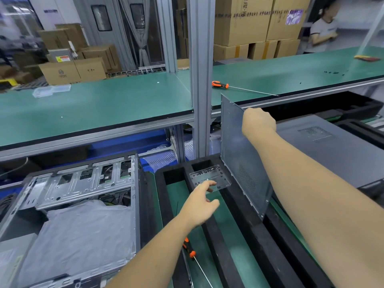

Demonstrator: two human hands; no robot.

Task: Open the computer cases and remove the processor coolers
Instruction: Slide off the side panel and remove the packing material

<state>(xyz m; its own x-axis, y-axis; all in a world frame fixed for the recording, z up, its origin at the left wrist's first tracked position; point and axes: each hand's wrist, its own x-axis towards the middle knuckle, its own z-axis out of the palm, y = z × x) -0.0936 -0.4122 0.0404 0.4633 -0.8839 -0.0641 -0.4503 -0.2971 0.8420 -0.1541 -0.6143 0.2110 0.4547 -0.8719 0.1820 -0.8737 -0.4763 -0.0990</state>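
A grey metal side panel (239, 146) stands upright on edge between two black foam trays. My right hand (257, 121) grips its top edge. To its right lies a closed dark grey computer case (332, 154). At the lower left an opened case (83, 183) lies on its side, a grey plastic sheet (83, 229) covering its inside; no cooler shows. My left hand (201, 202) hovers with loosely spread fingers just before a clear plastic screw box (209, 177) and holds nothing.
An orange-handled screwdriver (220, 84) lies on the green upper shelf (104, 104); another (190, 249) lies under my left forearm. A black foam tray (166, 196) frames the belt. An aluminium post (200, 80) rises in the middle. A person (322, 32) stands far right near stacked cartons.
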